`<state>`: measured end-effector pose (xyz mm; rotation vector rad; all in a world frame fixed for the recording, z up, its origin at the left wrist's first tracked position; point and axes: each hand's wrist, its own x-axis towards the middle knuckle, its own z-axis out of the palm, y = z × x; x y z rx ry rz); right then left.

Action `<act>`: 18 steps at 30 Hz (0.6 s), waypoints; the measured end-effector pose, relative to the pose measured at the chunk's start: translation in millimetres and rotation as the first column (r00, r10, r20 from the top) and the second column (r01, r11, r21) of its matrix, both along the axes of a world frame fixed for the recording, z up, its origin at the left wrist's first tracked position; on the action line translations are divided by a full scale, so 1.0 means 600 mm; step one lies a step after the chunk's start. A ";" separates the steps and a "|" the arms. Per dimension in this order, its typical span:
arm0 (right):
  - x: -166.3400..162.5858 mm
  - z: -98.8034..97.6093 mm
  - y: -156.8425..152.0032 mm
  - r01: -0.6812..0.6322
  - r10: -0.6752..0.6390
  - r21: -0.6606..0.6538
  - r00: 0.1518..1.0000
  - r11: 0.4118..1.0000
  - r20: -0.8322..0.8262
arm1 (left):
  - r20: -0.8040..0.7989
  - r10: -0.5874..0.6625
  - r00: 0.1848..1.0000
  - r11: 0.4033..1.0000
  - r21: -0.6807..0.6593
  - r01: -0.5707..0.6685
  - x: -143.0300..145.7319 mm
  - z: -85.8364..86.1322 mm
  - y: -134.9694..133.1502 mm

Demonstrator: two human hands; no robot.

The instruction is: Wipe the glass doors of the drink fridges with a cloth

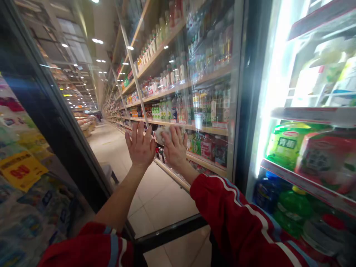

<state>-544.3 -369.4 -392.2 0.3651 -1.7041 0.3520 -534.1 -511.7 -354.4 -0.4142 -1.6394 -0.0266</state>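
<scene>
My left hand [140, 146] lies flat against the open glass door [194, 193] of a store fridge, fingers stretched upward. Beside it, my right hand [175, 148] presses a crumpled white cloth [167, 131] onto the same glass pane. Both arms wear red sleeves with white and blue stripes. Through the glass I see shelves of bottled drinks [205, 107] along the aisle.
The lit fridge interior [306, 148] at the right holds green and red packaged goods and bottles. A second glass door at the left shows packets and a yellow price tag [20, 170]. A tiled aisle [116, 144] runs away between long shelves.
</scene>
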 end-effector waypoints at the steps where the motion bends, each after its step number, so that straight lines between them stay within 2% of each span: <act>1: 0.000 -0.009 -0.004 -0.013 0.013 0.047 1.000 0.999 -0.003 | -0.004 -0.001 1.000 1.000 -0.010 0.001 0.000 -0.003 -0.001; 3: -0.005 -0.015 0.002 -0.015 0.016 0.073 1.000 0.997 -0.015 | -0.012 -0.003 1.000 1.000 -0.027 0.003 -0.001 -0.008 -0.003; 4: -0.009 -0.012 0.010 -0.006 0.007 0.045 1.000 0.999 -0.021 | -0.012 -0.003 1.000 1.000 -0.030 0.003 -0.001 -0.009 -0.004; 7: -0.021 0.009 0.041 0.018 -0.022 -0.132 0.999 0.991 -0.026 | 0.006 -0.007 1.000 1.000 -0.018 0.007 -0.002 -0.012 -0.005; 9: -0.022 0.017 0.048 0.023 -0.026 -0.206 1.000 0.978 -0.011 | 0.018 -0.015 1.000 1.000 -0.009 0.015 -0.002 -0.012 -0.004; 11: -0.017 0.012 0.039 0.013 -0.015 -0.169 1.000 0.986 -0.011 | 0.024 -0.024 0.999 1.000 -0.003 0.024 -0.002 -0.011 -0.004; 15: -0.006 -0.014 0.012 0.002 -0.002 0.021 0.999 1.000 -0.033 | 0.046 -0.054 0.997 0.998 0.009 0.054 0.001 -0.011 -0.005; 18: -0.013 -0.006 0.027 0.033 -0.033 0.022 0.999 0.999 -0.016 | 0.070 -0.063 0.996 0.998 0.006 0.063 0.002 -0.012 -0.007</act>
